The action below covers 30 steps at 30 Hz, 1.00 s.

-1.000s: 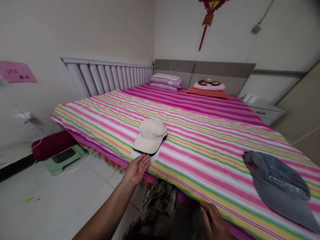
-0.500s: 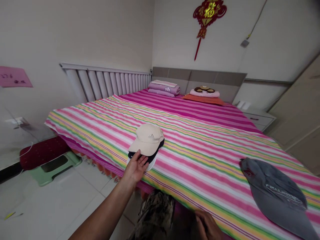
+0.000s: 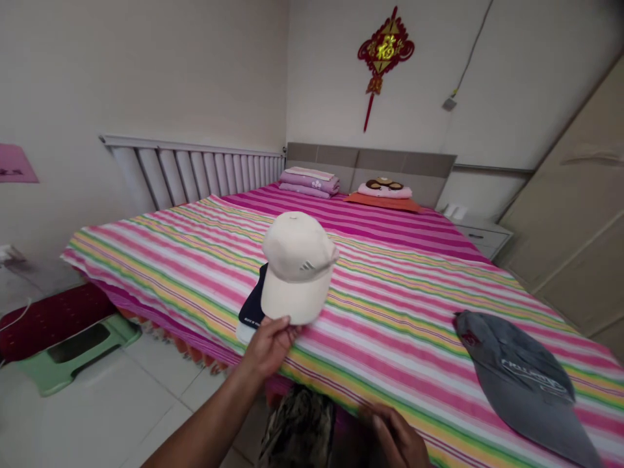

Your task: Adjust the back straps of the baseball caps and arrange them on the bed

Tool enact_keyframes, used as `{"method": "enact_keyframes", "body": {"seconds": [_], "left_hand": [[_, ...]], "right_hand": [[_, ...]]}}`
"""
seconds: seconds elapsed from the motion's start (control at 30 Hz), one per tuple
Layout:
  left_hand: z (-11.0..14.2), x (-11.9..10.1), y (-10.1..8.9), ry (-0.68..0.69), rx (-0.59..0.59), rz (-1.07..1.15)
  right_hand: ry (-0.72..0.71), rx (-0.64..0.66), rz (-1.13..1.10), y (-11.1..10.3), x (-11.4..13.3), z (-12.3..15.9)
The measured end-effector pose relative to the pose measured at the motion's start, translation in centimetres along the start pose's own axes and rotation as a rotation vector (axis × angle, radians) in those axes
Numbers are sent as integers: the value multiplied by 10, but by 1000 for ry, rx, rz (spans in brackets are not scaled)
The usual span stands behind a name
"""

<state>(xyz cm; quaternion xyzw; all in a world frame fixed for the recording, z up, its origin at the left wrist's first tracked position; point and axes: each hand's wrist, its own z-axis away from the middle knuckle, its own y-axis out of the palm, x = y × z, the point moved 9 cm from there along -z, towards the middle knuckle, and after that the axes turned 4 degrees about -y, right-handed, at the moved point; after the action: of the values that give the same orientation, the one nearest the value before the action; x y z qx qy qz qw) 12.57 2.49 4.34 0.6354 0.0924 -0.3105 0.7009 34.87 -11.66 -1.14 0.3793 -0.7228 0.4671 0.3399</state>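
A beige baseball cap [image 3: 295,250] with a small logo is lifted at the near left part of the bed. My left hand [image 3: 273,344] pinches the edge of its brim, thumb on top. Under and to the left of it lies a dark navy cap [image 3: 252,305], partly hidden. A white brim [image 3: 245,333] peeks out below the navy one. My right hand [image 3: 397,437] is by the bed's near edge, fingers loosely bent and apart from the thumb, with nothing visible in it. To its right a grey cap [image 3: 529,377] rests on the striped sheet [image 3: 390,338].
Folded purple bedding [image 3: 309,183] and a pink folded item [image 3: 385,190] lie near the headboard [image 3: 404,166]. A white radiator [image 3: 195,170] runs along the left wall. On the floor at left stands a green stool [image 3: 58,374]. A nightstand [image 3: 482,235] is at the far right.
My left hand has taken hold of the beige cap's brim and shifted it right and up off the navy cap, turning it. The view has swung slightly right.
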Motion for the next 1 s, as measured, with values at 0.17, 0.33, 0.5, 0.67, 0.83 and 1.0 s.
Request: {"method": "enact_keyframes", "body": {"seconds": [0.17, 0.33, 0.5, 0.67, 0.83, 1.0], "left_hand": [[38, 95, -25, -288, 74, -32], [67, 148, -38, -475, 234, -116], [74, 160, -50, -559, 294, -107], [51, 144, -49, -527, 288, -45], [29, 120, -28, -598, 229, -96], [22, 92, 5, -457, 261, -149]], "right_hand": [[82, 91, -595, -11, 48, -60], [181, -47, -942, -21, 61, -84], [270, -188, -1116, -15, 44, -70], [269, -175, -1032, -25, 36, -58], [303, -94, -928, -27, 36, -40], [336, -34, -782, -33, 22, -9]]}}
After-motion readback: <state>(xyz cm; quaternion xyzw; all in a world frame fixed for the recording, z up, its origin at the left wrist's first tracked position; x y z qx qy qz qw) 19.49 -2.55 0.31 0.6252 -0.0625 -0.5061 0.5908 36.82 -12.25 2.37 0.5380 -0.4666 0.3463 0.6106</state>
